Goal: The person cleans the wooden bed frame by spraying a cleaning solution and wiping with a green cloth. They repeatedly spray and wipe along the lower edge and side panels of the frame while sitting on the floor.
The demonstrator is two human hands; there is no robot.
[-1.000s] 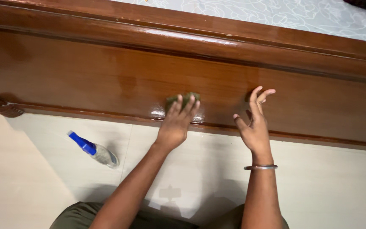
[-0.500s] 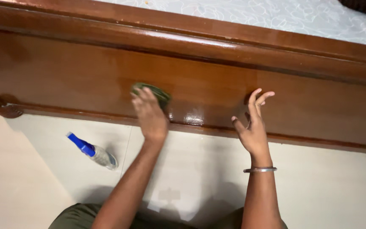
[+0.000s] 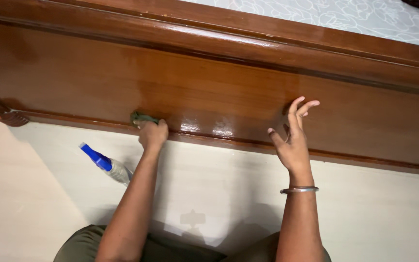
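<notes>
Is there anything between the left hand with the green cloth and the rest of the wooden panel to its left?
Nothing visible. The left hand presses the cloth on the panel, whose face is bare up to the foot. The spray bottle lies on the floor, below.

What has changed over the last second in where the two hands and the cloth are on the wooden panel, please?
The left hand has slid the green cloth leftward and down along the wooden bed panel, from near the middle to the lower moulding. It kept hold of the cloth throughout. The right hand stayed braced on the panel, and the spray bottle stayed on the floor.
</notes>
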